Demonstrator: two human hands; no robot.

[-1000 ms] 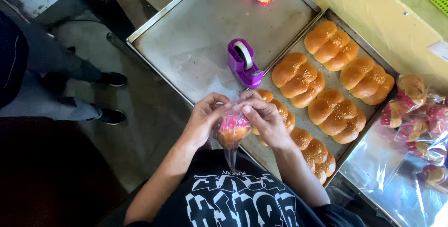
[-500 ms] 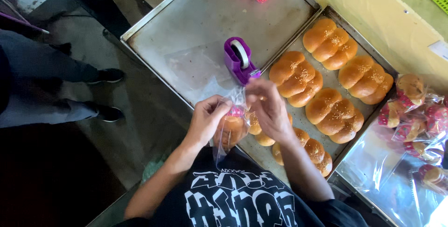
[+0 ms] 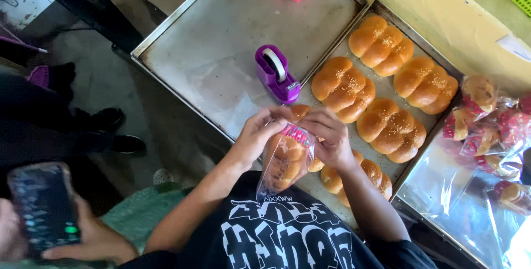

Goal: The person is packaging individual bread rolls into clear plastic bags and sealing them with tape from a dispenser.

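Bread fills most of the head view: a clear plastic bag with a red-and-pink printed top point(image 3: 286, 155), holding a golden braided bun, hangs between both hands just in front of the person's black printed shirt point(image 3: 282, 238). The left hand point(image 3: 257, 135) pinches the bag's upper edge from the left, while the right hand point(image 3: 331, 136) grips the same gathered top from the other side; the fingers point(image 3: 310, 120) of both are drawn narrow on the plastic, so the mouth is bunched shut and the bun's weight pulls the bag straight down. Just beyond the hands a purple tape dispenser with a white roll point(image 3: 275, 73) stands on a large bare metal baking tray point(image 3: 221, 53), close to the bag's neck, where tape is easy to reach. To the right, a second metal tray point(image 3: 442, 67) carries rows of unbagged sesame-topped braided buns point(image 3: 381, 89), laid side by side near the hands. Further right, already bagged buns point(image 3: 487, 119) lie heaped on crinkled plastic. At lower left, another person's hand holds a dark phone point(image 3: 41, 208), well apart from the work.
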